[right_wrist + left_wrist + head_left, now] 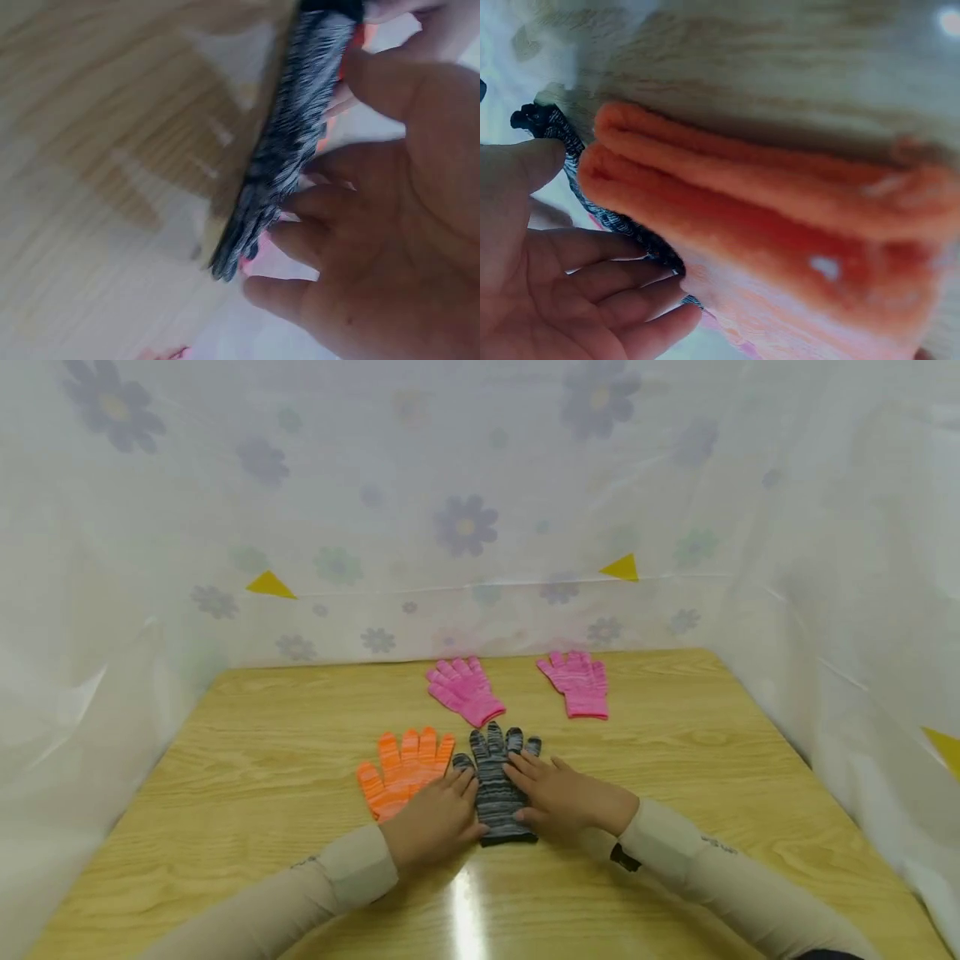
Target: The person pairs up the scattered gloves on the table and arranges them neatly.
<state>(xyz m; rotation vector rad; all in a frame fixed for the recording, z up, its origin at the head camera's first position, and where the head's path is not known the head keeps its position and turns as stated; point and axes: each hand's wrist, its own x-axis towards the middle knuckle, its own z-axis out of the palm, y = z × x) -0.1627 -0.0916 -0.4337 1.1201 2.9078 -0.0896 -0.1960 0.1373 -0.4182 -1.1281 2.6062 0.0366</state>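
A black-and-grey striped knit glove (pixel 497 793) lies flat on the table, fingers away from me and cuff towards me. My left hand (pixel 435 817) touches its left edge with fairly straight fingers, partly over an orange glove (pixel 408 766) beside it. On the other side, the fingers of my right hand (pixel 567 795) rest on the dark glove's right edge. Up close in the left wrist view is the orange glove's cuff (pixel 765 180), by the open palm. The right wrist view shows the dark glove (pixel 289 127) along the fingertips.
Two pink gloves, a left one (pixel 463 687) and a right one (pixel 577 683), lie apart near the table's far edge. The wooden table (pixel 262 760) is enclosed by white flowered sheeting (pixel 375 560) at the back and both sides.
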